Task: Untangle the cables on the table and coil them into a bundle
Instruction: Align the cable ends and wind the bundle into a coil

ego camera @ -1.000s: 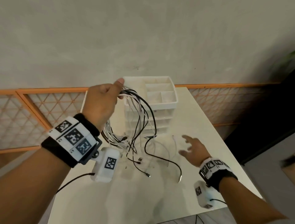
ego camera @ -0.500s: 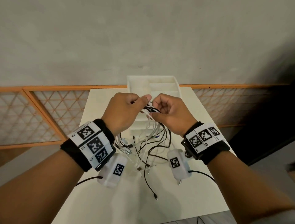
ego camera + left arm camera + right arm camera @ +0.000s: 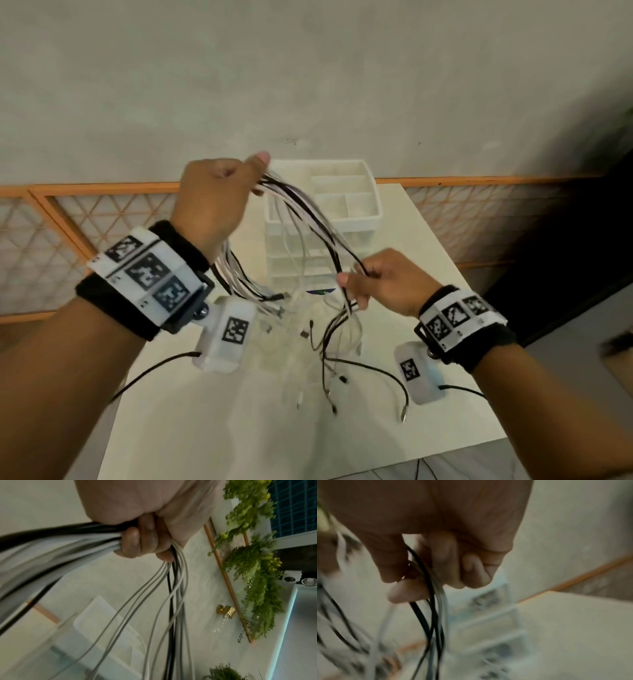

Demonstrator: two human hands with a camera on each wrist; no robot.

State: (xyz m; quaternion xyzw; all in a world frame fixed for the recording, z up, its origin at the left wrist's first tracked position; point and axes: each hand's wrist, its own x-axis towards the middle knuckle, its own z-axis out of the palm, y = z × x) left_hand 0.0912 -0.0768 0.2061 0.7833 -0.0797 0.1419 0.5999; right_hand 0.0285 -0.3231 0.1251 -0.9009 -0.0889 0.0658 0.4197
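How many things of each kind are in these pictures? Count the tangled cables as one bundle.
Hands: 2, left hand and right hand, both gripping the bundle
Cable bundle: 1, black and white strands, too tangled to count
Wrist cameras: 2
Drawer organiser: 1
Table: 1
Total: 7

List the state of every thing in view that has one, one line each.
cables: lifted in a bunch, stretched between both hands, loose ends dangling to the table, not yet coiled.
left hand: raised, fingers curled round the bunch's upper end.
right hand: lower, fingers curled round several strands.
drawer organizer: upright on the table; top tray open; drawer contents unclear.
table: bears cable ends and the organizer.
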